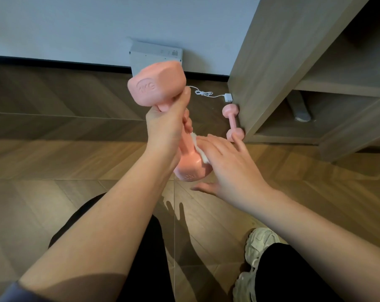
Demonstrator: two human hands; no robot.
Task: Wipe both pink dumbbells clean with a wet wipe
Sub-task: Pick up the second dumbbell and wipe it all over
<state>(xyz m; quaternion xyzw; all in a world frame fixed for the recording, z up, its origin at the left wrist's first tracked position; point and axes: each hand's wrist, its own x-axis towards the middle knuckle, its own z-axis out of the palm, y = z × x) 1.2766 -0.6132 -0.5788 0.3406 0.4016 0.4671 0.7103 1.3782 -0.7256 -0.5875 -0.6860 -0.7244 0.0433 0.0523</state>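
Note:
My left hand (pixel 166 127) grips the handle of a pink dumbbell (pixel 157 83), holding it up in front of me with one head high and the other (pixel 191 168) low. My right hand (pixel 230 168) lies with straight fingers against the lower head and presses a white wet wipe (pixel 198 149) onto it. Most of the wipe is hidden under my palm. A second pink dumbbell (pixel 232 122) lies on the wooden floor beside the foot of a wooden shelf unit.
The wooden shelf unit (pixel 271 73) stands at the right against the white wall. A white box (pixel 156 55) leans at the baseboard, with a white cable and plug (pixel 228 98) on the floor. My legs and a white sneaker (pixel 258 243) are below.

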